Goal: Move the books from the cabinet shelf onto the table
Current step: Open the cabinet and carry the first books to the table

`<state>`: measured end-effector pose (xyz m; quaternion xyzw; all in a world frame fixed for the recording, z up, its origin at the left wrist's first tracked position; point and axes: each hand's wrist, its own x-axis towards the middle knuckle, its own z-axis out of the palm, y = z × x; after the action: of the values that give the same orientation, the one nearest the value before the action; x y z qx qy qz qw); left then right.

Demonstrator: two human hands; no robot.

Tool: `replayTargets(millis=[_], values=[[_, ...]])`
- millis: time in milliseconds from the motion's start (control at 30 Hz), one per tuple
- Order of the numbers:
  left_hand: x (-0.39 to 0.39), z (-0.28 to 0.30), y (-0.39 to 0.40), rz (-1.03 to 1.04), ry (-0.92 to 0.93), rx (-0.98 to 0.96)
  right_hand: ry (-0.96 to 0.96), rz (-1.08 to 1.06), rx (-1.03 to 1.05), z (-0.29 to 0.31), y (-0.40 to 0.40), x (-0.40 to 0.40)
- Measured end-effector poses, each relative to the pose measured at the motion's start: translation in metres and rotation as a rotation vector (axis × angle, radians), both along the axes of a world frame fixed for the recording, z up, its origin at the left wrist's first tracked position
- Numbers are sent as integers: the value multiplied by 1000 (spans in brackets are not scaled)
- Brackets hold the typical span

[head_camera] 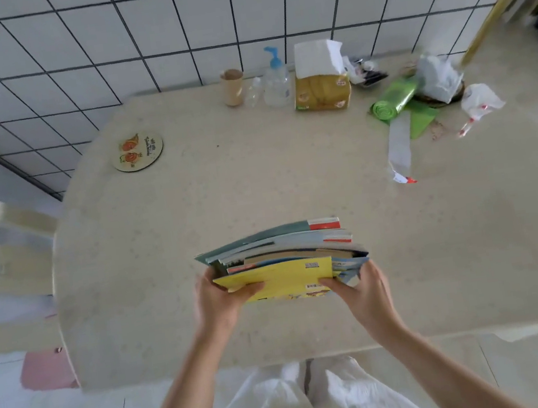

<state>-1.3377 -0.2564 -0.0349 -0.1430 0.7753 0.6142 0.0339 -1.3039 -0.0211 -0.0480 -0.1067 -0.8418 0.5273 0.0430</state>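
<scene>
round coaster (137, 151), paper cup (233, 86), pump bottle (276, 80), tissue pack (322, 88), green bag roll (395, 100), perhaps crumpled plastic bags (440, 77)

Single head view: looks forward and steeply down (wide-angle) over the beige speckled stone table (164, 253), close.

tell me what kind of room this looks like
Likely a home kitchen or dining corner: a white tiled wall behind a pale table, with a tissue pack and pump bottle at its back edge.
</scene>
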Motion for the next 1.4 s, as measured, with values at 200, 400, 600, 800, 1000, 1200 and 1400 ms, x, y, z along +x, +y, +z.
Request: replayTargets(millis=[200, 400, 600, 800, 1000, 1200, 1400], values=[[15, -21, -19, 15, -44, -70, 9, 155, -5, -5, -1, 1], [12, -19, -11, -131, -18, -35, -128, 216, -75, -29, 5, -1], [13, -35, -11, -160, -39, 49, -170, 243, -127, -45, -4, -3], [16, -49, -9, -2, -117, 197, -253, 188, -167, -54, -7, -13], [12, -60, 1, 22, -187, 135, -262, 114, -172, -61, -8, -18], [16, -64, -3, 7, -177, 121, -241, 172, -188, -57, -3, -13], [12, -78, -11, -113, -193, 79, -254, 236, -116, -67, -3, -12]])
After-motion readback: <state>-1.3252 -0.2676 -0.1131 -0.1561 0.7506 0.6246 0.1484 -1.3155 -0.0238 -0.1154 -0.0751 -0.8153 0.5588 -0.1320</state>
